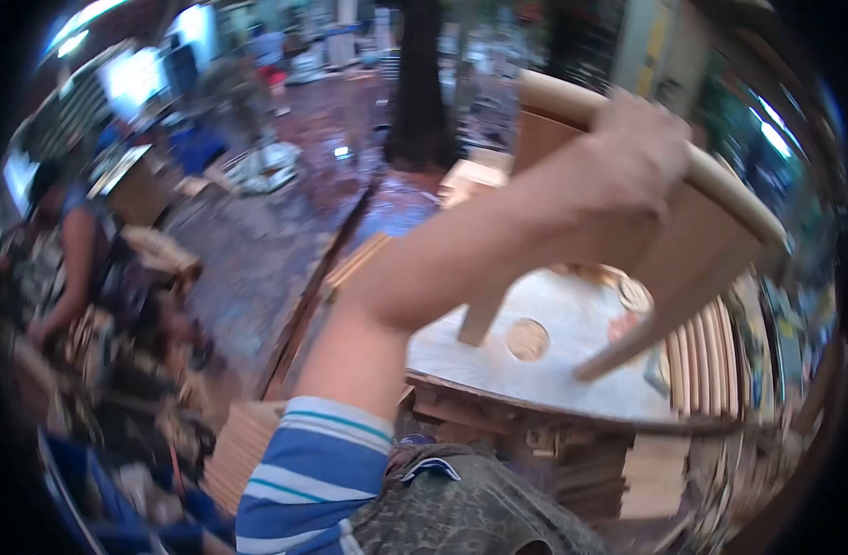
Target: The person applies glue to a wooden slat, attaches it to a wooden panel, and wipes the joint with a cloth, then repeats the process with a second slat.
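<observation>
Head view, heavy motion blur. Left hand [627,166], which I take as the left only from the striped sleeve [313,462], is closed tight around the rounded top rail of a wooden frame piece [711,250] held up in the air. Directly below the hand I see a pale worktop [572,370] with a round hole [528,339]. Stacked slats [706,356] lie below and right of the hand. Another person [63,250] is far to its left.

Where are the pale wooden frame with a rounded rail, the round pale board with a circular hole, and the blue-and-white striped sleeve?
Pale wooden frame [711,240]: head view, on its flat panel below the rail.
Round pale board [572,314]: head view, bare surface right of the hole.
Striped sleeve [304,462]: head view, mid-cuff.
</observation>
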A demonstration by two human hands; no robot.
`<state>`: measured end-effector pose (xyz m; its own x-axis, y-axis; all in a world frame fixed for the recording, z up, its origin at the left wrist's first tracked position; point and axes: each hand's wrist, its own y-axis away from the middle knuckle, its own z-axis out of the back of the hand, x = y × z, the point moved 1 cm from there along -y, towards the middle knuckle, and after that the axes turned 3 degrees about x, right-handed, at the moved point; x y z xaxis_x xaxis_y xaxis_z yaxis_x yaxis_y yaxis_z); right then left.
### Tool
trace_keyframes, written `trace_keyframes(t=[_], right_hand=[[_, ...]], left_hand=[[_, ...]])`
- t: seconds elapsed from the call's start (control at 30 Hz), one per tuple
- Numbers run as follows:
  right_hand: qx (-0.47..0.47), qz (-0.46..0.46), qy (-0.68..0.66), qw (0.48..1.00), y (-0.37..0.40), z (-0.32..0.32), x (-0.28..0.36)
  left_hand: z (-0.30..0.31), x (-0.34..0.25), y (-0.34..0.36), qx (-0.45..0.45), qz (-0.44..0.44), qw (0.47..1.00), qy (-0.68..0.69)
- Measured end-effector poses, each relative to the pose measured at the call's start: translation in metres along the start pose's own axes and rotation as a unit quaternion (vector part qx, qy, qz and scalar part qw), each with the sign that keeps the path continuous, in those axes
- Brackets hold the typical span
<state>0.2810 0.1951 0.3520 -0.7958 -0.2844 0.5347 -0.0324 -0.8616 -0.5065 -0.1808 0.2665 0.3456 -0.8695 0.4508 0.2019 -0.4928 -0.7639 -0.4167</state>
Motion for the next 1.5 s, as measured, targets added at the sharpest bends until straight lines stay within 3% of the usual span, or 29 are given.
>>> trace_keyframes(t=[0.13, 0.17, 0.2, 0.23, 0.27, 0.33, 0.37, 0.4, 0.47, 0.53, 0.67, 0.93, 1.0, 1.07, 1.13, 1.23, 1.33, 1.4, 1.5], right_hand=[[-0.059, -0.117, -0.094, 0.987, 0.062, -0.083, -0.211], [-0.042, -0.145, -0.091, 0.984, 0.085, -0.117, -0.251], [-0.011, -0.141, 0.019, 0.990, 0.104, -0.145, -0.266], [0.039, -0.186, -0.047, 0.981, 0.118, -0.175, -0.280], [0.089, -0.234, -0.114, 0.961, 0.140, -0.202, -0.274], [0.111, -0.152, -0.057, 0.980, 0.163, -0.231, -0.233], [0.143, -0.196, -0.011, 0.970, 0.170, -0.240, -0.226], [0.112, -0.166, 0.002, 0.980, 0.181, -0.259, -0.240], [0.206, -0.237, 0.000, 0.949, 0.171, -0.265, -0.227], [0.260, -0.233, 0.048, 0.936, 0.162, -0.268, -0.233], [0.273, -0.183, -0.007, 0.944, 0.160, -0.298, -0.267], [0.273, -0.108, 0.046, 0.955, 0.141, -0.327, -0.292], [0.306, -0.115, 0.028, 0.945, 0.136, -0.321, -0.289], [0.268, -0.102, 0.032, 0.957, 0.133, -0.321, -0.290], [0.268, -0.100, -0.011, 0.958, 0.129, -0.322, -0.289], [0.097, -0.015, -0.131, 0.986, 0.130, -0.331, -0.277], [0.104, 0.038, -0.278, 0.954, 0.121, -0.332, -0.249], [0.135, 0.059, -0.329, 0.933, 0.118, -0.341, -0.233], [0.174, 0.065, -0.399, 0.898, 0.116, -0.361, -0.217]], left_hand=[[-0.001, -0.021, -0.019, 0.023, 0.037, 0.999, 0.019], [0.002, -0.029, -0.027, 0.023, 0.023, 0.999, 0.018], [-0.002, -0.038, -0.037, 0.024, 0.026, 0.999, 0.016], [-0.007, -0.051, -0.045, -0.003, 0.025, 1.000, -0.003], [-0.015, -0.064, -0.056, -0.026, 0.019, 0.999, -0.023], [-0.015, -0.078, -0.062, -0.061, -0.017, 0.998, -0.002], [-0.016, -0.083, -0.070, -0.068, -0.014, 0.997, 0.018], [-0.018, -0.086, -0.076, -0.074, -0.013, 0.996, 0.040], [-0.035, -0.082, -0.086, -0.117, 0.008, 0.993, -0.008], [-0.032, -0.095, -0.085, -0.170, -0.003, 0.985, -0.022], [-0.028, -0.103, -0.081, -0.185, 0.011, 0.980, -0.067], [-0.027, -0.110, -0.074, -0.125, 0.086, 0.988, -0.022], [-0.029, -0.108, -0.067, -0.174, 0.073, 0.982, 0.026], [-0.030, -0.111, -0.061, -0.177, 0.096, 0.979, 0.017], [-0.030, -0.117, -0.057, -0.206, 0.085, 0.974, 0.038], [-0.033, -0.117, -0.050, -0.224, 0.098, 0.969, 0.032], [-0.033, -0.111, -0.039, -0.235, 0.108, 0.966, -0.001], [-0.037, -0.114, -0.032, -0.292, 0.102, 0.950, 0.044], [-0.030, -0.120, -0.032, -0.269, 0.079, 0.960, 0.011]])
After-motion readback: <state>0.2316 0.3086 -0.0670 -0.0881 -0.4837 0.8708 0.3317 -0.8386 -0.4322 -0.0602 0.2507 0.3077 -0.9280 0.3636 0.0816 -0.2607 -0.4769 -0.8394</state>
